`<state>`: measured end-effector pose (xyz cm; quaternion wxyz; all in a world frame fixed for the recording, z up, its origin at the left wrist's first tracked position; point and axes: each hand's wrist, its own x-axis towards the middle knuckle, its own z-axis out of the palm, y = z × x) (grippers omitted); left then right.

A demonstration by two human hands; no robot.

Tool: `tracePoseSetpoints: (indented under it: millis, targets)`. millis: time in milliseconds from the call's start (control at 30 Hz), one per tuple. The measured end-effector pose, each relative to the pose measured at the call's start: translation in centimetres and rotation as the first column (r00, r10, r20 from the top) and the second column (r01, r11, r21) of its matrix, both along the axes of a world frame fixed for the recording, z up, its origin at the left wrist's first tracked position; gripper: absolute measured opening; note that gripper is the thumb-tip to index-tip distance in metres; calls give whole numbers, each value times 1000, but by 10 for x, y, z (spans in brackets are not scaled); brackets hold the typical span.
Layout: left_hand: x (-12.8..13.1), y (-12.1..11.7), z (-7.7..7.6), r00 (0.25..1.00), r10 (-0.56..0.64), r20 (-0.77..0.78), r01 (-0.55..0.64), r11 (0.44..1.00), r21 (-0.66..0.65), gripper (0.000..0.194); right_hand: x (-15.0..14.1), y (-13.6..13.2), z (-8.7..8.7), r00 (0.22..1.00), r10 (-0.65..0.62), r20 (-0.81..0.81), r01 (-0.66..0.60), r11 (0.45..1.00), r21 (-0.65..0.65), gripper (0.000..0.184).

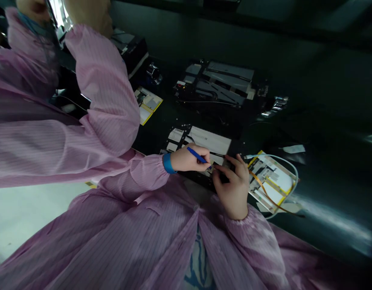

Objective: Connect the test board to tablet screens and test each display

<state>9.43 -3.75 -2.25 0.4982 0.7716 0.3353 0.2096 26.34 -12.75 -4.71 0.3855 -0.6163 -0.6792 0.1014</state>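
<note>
Gripping blue tool in left hand; resting part-spread right hand at four o'clock of panel, cannot tell if pinching. Best press lightly, panel flat on bench, six o'clock from far panel.

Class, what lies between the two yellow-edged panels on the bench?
In the head view: a black panel with white sections, the left hand over it holding a blue tool.

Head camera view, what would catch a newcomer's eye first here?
Probably the bright blue pen-like tool in the left hand, over the dark unit with pale panels near the middle. Next, a co-worker's pink striped sleeve spans the upper left, and an orange strip crosses the yellow-edged panel at right.
</note>
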Motion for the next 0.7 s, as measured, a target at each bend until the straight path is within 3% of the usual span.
tracePoseSetpoints:
  millis: [333, 400, 533, 600, 700]
  targets:
    - [0, 1, 1, 999, -19, 30, 20, 999, -40, 9, 1, -1, 0, 1000, 7, 7, -7, 1000, 7, 10]
    - [-3, 3, -2, 997, 24, 71, -15, 992, -125, 11, 0, 0, 1, 1000, 12, 11, -12, 1000, 10, 10]
    - [-9, 2, 1, 957, 208, 203, -124, 923, -363, 16, -2, 2, 3, 1000, 8, 19, -8, 1000, -10, 9]
    - [-10, -2, 11, 936, 232, 266, -138, 935, -327, 19, -4, 4, 3, 1000, -7, 27, 8, 999, -41, 9]
    - [-13, -10, 38, 941, 121, 316, -76, 985, -153, 24, -5, 5, 5, 1000, 7, 20, -5, 998, -63, 10]
